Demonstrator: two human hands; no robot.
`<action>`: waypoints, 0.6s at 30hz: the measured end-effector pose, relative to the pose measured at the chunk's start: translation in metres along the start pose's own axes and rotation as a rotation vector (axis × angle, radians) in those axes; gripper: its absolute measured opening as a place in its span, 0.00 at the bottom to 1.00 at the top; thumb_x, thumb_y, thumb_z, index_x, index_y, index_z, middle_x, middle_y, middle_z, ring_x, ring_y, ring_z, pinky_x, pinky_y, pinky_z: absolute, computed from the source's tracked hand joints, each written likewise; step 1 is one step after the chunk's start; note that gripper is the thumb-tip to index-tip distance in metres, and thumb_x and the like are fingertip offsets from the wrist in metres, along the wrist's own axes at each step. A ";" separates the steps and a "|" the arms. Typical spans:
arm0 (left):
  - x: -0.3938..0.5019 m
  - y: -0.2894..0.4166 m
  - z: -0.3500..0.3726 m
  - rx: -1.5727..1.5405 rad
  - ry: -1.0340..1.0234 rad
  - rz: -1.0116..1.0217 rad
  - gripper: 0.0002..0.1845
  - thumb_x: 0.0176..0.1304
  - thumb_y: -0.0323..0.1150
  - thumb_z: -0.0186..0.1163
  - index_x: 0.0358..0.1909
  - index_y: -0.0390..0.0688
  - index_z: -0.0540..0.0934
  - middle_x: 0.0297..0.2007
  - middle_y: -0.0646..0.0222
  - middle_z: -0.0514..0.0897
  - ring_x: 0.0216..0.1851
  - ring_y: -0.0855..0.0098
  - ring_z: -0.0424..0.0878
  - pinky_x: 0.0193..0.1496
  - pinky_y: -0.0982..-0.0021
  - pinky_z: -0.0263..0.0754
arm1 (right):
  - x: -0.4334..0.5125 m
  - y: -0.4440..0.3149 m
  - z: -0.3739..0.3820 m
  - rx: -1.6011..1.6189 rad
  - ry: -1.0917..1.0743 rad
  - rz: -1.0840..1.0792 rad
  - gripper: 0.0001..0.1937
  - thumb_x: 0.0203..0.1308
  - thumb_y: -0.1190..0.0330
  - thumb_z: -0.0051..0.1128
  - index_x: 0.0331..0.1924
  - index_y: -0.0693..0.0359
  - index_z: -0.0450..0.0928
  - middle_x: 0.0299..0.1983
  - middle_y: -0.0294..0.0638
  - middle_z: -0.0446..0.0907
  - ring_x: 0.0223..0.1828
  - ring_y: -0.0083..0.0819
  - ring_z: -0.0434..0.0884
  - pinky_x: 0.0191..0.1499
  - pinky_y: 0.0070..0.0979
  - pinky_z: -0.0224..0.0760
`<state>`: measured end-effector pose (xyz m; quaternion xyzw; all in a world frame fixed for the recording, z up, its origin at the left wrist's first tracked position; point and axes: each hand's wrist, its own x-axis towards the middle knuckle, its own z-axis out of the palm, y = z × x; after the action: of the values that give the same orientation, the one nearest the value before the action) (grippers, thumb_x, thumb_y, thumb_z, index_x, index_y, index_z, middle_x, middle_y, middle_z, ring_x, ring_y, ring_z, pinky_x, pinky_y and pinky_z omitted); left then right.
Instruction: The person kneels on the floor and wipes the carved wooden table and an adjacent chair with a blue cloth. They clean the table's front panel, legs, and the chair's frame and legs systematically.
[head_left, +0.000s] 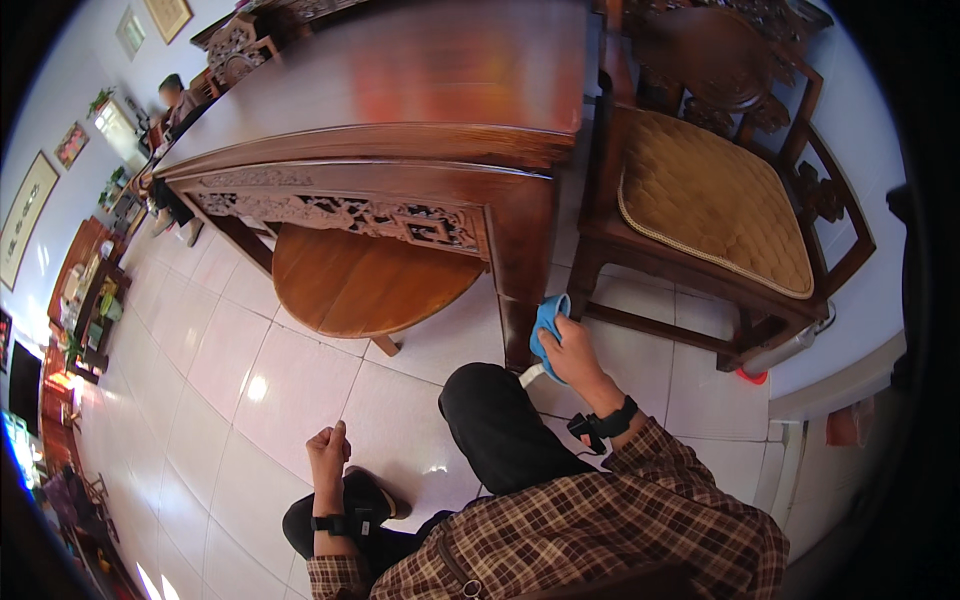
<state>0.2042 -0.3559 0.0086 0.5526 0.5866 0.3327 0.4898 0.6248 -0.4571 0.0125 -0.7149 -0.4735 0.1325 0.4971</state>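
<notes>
My right hand (574, 351) grips a folded blue cloth (550, 319) with a white strip hanging below it. The cloth is against or very close to the lower leg (517, 330) of a dark carved wooden table (420, 150). My left hand (328, 450) is closed with nothing visible in it, held above my bent knee. Both wrists wear black straps, and the right one carries a small black device (586, 433).
Beneath the table stands a low round wooden table (375, 285). To the right is a carved wooden armchair (600, 225) with a brown quilted cushion (712, 199). A person (180, 105) sits far off at the upper left. Pale glossy tiles (292, 375) cover the floor.
</notes>
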 end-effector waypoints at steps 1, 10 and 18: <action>0.000 0.001 0.000 -0.003 0.002 0.002 0.25 0.68 0.39 0.58 0.12 0.46 0.67 0.10 0.76 0.67 0.11 0.83 0.59 0.15 0.77 0.50 | -0.002 -0.002 -0.001 0.011 -0.004 -0.007 0.10 0.60 0.67 0.55 0.32 0.68 0.72 0.27 0.59 0.76 0.33 0.59 0.77 0.34 0.45 0.69; -0.006 0.006 0.001 0.015 0.016 0.002 0.24 0.67 0.41 0.58 0.12 0.46 0.70 0.09 0.75 0.69 0.11 0.83 0.61 0.16 0.77 0.53 | 0.007 -0.025 0.021 0.235 -0.144 0.067 0.12 0.60 0.69 0.55 0.40 0.71 0.74 0.30 0.54 0.78 0.32 0.43 0.80 0.39 0.35 0.73; -0.006 0.006 0.002 -0.063 -0.028 0.023 0.24 0.66 0.41 0.60 0.11 0.44 0.71 0.10 0.74 0.72 0.12 0.83 0.63 0.17 0.77 0.56 | 0.021 -0.032 0.046 0.666 -0.240 0.231 0.11 0.64 0.73 0.48 0.47 0.69 0.74 0.42 0.44 0.82 0.39 0.27 0.80 0.45 0.25 0.74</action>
<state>0.2079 -0.3610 0.0148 0.5482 0.5625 0.3490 0.5112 0.5881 -0.4119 0.0233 -0.5421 -0.3757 0.4174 0.6252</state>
